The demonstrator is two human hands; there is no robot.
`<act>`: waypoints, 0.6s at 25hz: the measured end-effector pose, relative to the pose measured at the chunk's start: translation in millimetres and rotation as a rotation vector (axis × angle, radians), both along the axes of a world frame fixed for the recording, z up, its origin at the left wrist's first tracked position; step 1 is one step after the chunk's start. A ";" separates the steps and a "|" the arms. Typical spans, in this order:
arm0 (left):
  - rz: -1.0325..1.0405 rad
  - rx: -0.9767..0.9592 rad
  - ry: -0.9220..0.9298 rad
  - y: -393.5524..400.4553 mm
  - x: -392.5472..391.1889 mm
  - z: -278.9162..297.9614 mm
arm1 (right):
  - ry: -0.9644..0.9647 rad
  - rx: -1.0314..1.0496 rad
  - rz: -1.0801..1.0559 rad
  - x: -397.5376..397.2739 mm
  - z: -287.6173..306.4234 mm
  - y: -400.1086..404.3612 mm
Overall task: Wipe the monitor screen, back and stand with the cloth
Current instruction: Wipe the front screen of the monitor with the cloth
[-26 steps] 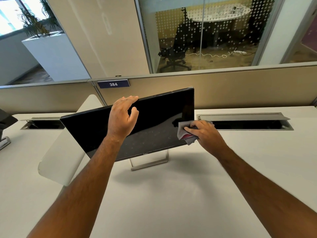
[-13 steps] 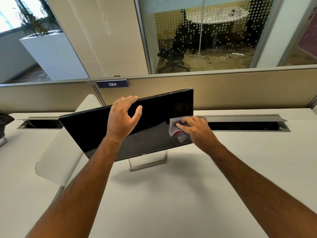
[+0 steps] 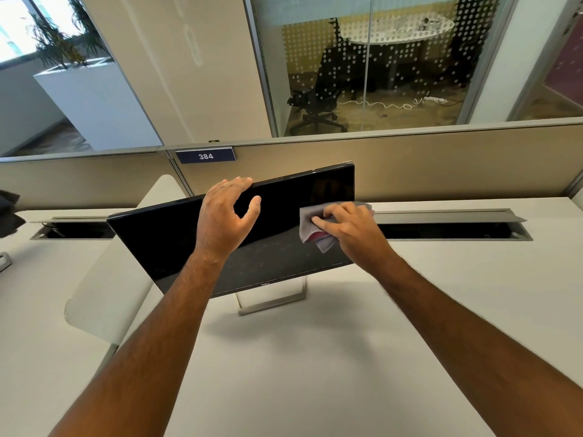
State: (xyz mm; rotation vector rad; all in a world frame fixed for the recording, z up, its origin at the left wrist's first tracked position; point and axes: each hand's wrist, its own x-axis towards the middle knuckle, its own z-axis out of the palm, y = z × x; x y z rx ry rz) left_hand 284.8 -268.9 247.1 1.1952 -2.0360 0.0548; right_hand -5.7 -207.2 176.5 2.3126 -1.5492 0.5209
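Observation:
A black monitor (image 3: 164, 244) stands on a silver frame stand (image 3: 271, 302) on the white desk, its dark screen tilted back and slanting up to the right. My left hand (image 3: 225, 216) grips the monitor's top edge near the middle, fingers over the top and thumb on the screen. A grey cloth (image 3: 307, 227) with a pink patch is pressed flat against the right part of the screen by my right hand (image 3: 347, 228). The monitor's back is hidden.
The white desk (image 3: 315, 373) is backed by a beige partition (image 3: 441, 165) carrying a "384" label (image 3: 205, 156). Open cable trays (image 3: 451, 227) are set into the desk behind the monitor. A white side divider (image 3: 104, 298) stands left of it.
My right hand has slid the cloth left and slightly up across the screen, from the right edge inward. My left hand stays on the top edge.

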 end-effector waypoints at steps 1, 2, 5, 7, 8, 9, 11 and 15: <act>0.001 0.003 0.001 -0.5 -0.1 0.3 | 0.022 0.051 0.010 0.9 -8.2 2.2; 0.002 0.006 0.005 -0.3 -0.1 0.4 | 0.047 0.117 0.012 0.5 -19.3 5.5; 0.002 0.004 0.016 1.2 -0.2 0.3 | 0.102 0.269 -0.047 -3.7 -43.0 13.9; 0.000 0.000 0.022 2.6 -0.7 0.9 | 0.115 0.283 -0.062 -7.6 -40.3 15.2; 0.002 -0.001 0.026 3.0 -1.1 1.0 | 0.100 0.262 -0.055 -8.6 -33.6 14.6; 0.002 -0.001 0.029 3.0 -1.5 1.1 | 0.073 0.220 -0.047 -8.5 -25.7 12.3; 0.003 -0.003 0.034 3.0 -2.3 1.0 | 0.025 0.124 -0.036 -0.9 -6.5 5.2; 0.004 -0.008 0.024 3.5 -2.2 2.2 | 0.046 0.079 0.018 37.9 8.0 -1.8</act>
